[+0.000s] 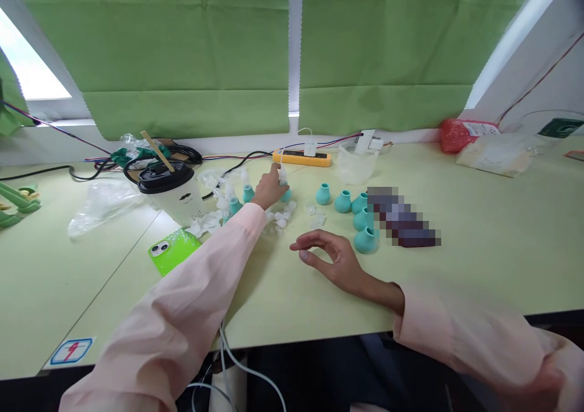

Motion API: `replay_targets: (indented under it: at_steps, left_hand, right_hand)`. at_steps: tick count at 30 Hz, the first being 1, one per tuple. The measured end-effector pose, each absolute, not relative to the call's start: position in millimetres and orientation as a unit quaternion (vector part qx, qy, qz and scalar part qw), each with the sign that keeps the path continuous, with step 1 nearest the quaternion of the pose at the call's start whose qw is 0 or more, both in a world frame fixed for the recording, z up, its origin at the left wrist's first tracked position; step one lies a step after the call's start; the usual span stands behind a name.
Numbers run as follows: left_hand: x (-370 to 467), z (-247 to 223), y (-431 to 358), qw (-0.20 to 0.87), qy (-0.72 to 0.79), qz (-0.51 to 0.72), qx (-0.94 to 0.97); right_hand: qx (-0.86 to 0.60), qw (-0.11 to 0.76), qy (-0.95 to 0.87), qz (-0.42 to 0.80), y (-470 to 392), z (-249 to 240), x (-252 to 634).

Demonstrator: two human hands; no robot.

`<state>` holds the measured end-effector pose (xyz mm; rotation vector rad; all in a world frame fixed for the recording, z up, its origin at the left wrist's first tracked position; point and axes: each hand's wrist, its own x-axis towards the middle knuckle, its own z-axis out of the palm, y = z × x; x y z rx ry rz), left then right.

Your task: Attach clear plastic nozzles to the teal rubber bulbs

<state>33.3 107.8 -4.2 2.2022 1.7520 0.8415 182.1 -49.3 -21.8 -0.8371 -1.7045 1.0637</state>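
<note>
My left hand (271,187) reaches to the far middle of the table. Its fingers are closed about a small teal bulb-shaped piece (286,195) with a whitish translucent top; the fingers partly hide it. More teal pieces with translucent tops (248,193) stand left of that hand, and small translucent caps (281,218) lie heaped just in front of it. Above the table, my right hand (335,261) is curved, thumb and fingers apart, with nothing in it. Near its fingertips are a few loose translucent bits (318,219). Several teal pieces with open necks (365,240) stand beyond it to the right.
A lidded paper cup (176,199) with a stirrer stands at the left, behind a green phone (173,251). An orange power strip (302,158) and a clear plastic tub (356,164) are at the back. A pixelated dark item (404,217) lies right. A red packet (465,136) sits far right.
</note>
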Motion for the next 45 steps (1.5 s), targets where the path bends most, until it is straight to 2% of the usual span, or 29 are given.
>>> replay_targets:
  at_steps: [7,11,13,16,18,24,30,35,40,45]
  left_hand:
    - [38.5,-4.4,95.4,0.098,0.589,0.275,0.753]
    - [31.6,5.4,70.5,-0.020,0.524,0.339,0.781]
    - [21.3,6.4,55.8,-0.057,0.465,0.284,0.837]
    - [1.2,-1.6,38.5,-0.028,0.415,0.133,0.900]
    - [-10.1,-9.6,33.2,-0.018,0.407,0.105,0.907]
    - [-19.9,-18.5,41.7,0.037,0.404,0.181,0.896]
    - [-23.3,-23.8,48.9,-0.002,0.456,0.139,0.879]
    - [-21.3,-30.7,48.9,-0.004,0.480,0.169,0.861]
    - [-16.3,-35.5,48.8,0.005,0.499,0.199,0.843]
    - [-16.3,-34.7,47.5,0.030,0.516,0.225,0.826]
  right_hand:
    - [-0.360,0.435,-0.722,0.400,-46.5,-23.6,182.3]
    - [-0.345,0.397,-0.782,0.335,-46.7,-27.1,181.3]
    - [-0.340,0.380,-0.801,0.313,-47.4,-29.1,180.2]
    - [-0.338,0.367,-0.815,0.296,-48.2,-30.8,179.0]
    - [-0.338,0.364,-0.819,0.288,-47.9,-31.2,178.6]
    - [-0.346,0.365,-0.817,0.281,-43.7,-33.9,178.7]
    - [-0.346,0.362,-0.821,0.276,-42.6,-36.5,179.4]
    - [-0.341,0.357,-0.849,0.186,-34.4,-40.6,180.3]
    - [-0.343,0.252,-0.903,0.053,-21.4,-41.6,172.6]
    - [-0.336,0.190,-0.922,0.028,-14.4,-40.7,166.5]
